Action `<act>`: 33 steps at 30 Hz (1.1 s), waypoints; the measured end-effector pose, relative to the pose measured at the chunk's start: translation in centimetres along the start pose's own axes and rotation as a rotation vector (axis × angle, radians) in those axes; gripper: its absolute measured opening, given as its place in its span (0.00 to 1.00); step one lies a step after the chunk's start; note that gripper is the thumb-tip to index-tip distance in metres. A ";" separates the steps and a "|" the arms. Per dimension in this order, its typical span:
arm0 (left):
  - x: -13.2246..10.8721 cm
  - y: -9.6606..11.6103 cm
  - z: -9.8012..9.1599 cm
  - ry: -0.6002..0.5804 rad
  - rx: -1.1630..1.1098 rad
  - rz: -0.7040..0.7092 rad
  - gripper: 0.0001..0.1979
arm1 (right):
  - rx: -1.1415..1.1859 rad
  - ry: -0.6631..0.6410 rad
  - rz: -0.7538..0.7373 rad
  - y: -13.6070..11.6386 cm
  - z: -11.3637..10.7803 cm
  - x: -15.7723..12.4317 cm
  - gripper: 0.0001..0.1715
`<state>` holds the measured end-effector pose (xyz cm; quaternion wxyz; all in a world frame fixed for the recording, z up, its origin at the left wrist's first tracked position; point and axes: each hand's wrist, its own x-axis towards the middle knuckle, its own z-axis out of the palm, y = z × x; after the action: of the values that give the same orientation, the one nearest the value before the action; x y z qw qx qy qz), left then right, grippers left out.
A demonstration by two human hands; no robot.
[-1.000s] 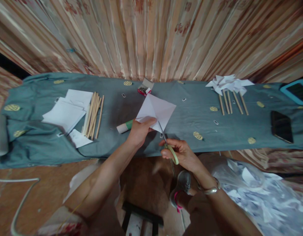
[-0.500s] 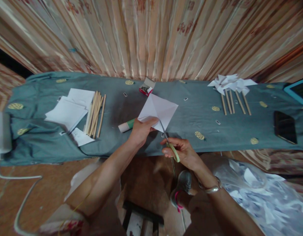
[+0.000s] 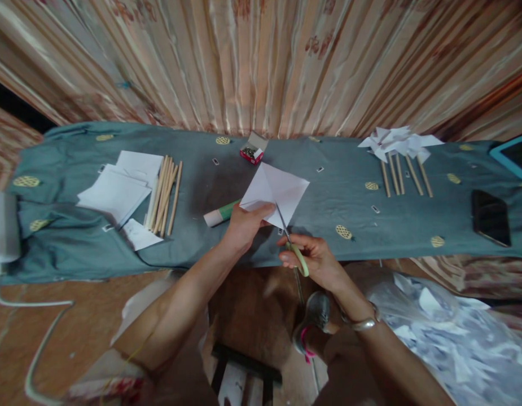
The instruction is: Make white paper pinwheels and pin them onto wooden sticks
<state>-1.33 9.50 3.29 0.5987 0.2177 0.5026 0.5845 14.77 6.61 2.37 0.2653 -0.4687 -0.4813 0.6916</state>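
Observation:
A creased square of white paper is pinched in my left hand, thumb on top near its lower left part. My right hand grips scissors by their pale yellow-green handles. Their blades reach into the paper from its lower corner toward the middle. Partly behind my left hand lies a white and green glue stick. Just beyond the paper stands an opened small red box with shiny metal pieces inside.
To the left lie stacked white paper sheets and several wooden sticks. Paper pinwheels on sticks lie at the right, near a black phone and a blue-framed device. A plastic bag of white pieces sits below the table's right side.
The paper and my left hand have shifted very slightly to the right. The scissors remain in the paper, and the things on the table have stayed put.

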 end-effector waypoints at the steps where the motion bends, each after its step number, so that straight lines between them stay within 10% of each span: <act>1: 0.0 0.0 0.0 -0.004 0.005 0.000 0.10 | -0.008 0.006 -0.009 0.1 0.0 0.0 0.22; 33: -0.2 -0.1 -0.1 -0.024 -0.003 0.004 0.11 | 0.001 0.053 0.006 -0.4 0.9 0.2 0.26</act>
<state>-1.37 9.28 3.20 0.6036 0.2248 0.4941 0.5839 13.83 6.56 2.75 0.2762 -0.4884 -0.4722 0.6799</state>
